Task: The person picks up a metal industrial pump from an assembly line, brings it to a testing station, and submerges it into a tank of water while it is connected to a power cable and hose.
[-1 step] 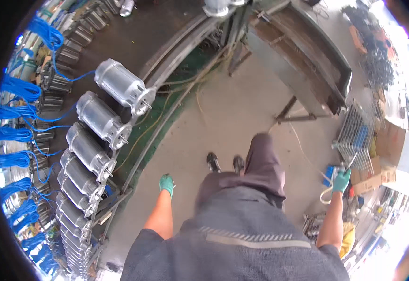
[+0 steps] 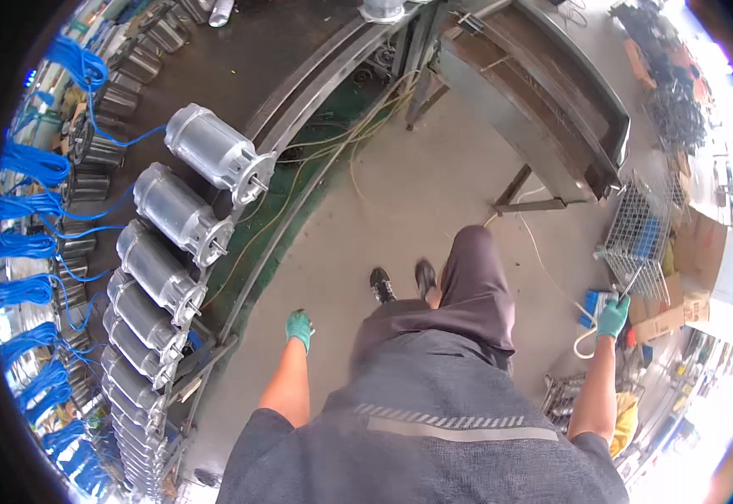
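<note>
My left hand (image 2: 299, 330), in a green glove, hangs over the floor to the right of the motor row with its fingers curled in. Whether anything small lies inside them is hidden. My right hand (image 2: 612, 317), also green-gloved, is closed round a slim metal tool (image 2: 631, 283) that points away from me. A pale hose (image 2: 583, 346) loops just beside this hand and seems to join the tool; the grip hides the joint. Nearest my left hand is a long row of silver electric motors (image 2: 165, 267), shafts facing right, each far-end motor trailing a blue cable.
Coiled blue cables (image 2: 26, 244) line the far left. A metal rail (image 2: 316, 84) curves along the motors. Ahead stands a steel chute on legs (image 2: 543, 109). To the right are a wire basket (image 2: 635, 227) and cardboard boxes (image 2: 660, 326). Hoses cross the floor (image 2: 417, 193).
The raised knee and one shoe have shifted slightly forward, away from me. Both hands keep nearly the same place and pose.
</note>
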`<state>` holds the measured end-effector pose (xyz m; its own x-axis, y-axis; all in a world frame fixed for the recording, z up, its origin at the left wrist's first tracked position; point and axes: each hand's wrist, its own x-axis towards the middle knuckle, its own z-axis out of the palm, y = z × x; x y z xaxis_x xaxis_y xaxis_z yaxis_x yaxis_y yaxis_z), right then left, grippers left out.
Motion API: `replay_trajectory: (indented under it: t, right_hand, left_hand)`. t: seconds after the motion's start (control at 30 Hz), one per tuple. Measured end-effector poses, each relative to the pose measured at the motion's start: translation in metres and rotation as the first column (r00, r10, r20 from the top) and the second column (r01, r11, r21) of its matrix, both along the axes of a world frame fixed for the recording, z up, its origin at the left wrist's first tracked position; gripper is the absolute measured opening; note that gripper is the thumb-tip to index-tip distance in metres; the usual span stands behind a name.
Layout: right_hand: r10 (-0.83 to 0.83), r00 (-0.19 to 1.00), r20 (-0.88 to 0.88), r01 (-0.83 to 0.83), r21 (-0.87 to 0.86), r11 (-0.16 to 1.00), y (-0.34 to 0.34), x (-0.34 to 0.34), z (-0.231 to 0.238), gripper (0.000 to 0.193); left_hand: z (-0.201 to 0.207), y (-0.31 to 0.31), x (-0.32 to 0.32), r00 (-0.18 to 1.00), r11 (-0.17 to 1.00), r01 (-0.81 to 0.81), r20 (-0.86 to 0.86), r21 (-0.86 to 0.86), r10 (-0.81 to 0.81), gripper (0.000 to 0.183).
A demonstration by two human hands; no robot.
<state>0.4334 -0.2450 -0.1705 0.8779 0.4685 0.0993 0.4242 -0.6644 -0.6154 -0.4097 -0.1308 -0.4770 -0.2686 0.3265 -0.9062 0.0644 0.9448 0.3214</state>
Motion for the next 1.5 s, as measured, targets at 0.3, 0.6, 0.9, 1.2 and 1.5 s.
replay_trajectory:
  t: [0.3,0.6,0.9,1.2,1.5]
  right_hand:
    - [-0.005,0.997,0.083,-0.004,0.100,0.995,0.054,-0.042,-0.008,0.022]
    - [-0.229,0.967,-0.107,0.240,0.103,0.965,0.161,0.031,-0.062,0.022]
    - [-0.353,0.871,-0.341,0.354,-0.062,0.933,0.248,0.109,-0.092,0.030]
    - [-0.469,0.780,-0.415,0.529,0.036,0.848,0.270,0.121,-0.094,0.033]
    - [-0.523,0.714,-0.465,0.544,-0.101,0.833,0.289,0.134,-0.056,0.031]
  left_hand:
    - [0.042,0.046,0.027,0.992,1.000,-0.004,0.123,-0.013,0.006,0.036]
    - [0.056,0.209,0.066,0.982,0.963,0.172,0.047,0.206,-0.186,0.028]
    - [0.212,0.452,0.326,0.821,0.783,0.413,0.182,0.465,-0.541,0.028]
    - [0.218,0.528,0.450,0.651,0.601,0.717,-0.029,0.351,-0.759,0.025]
    - [0.272,0.608,0.629,0.386,0.217,0.732,-0.131,0.645,-0.913,0.029]
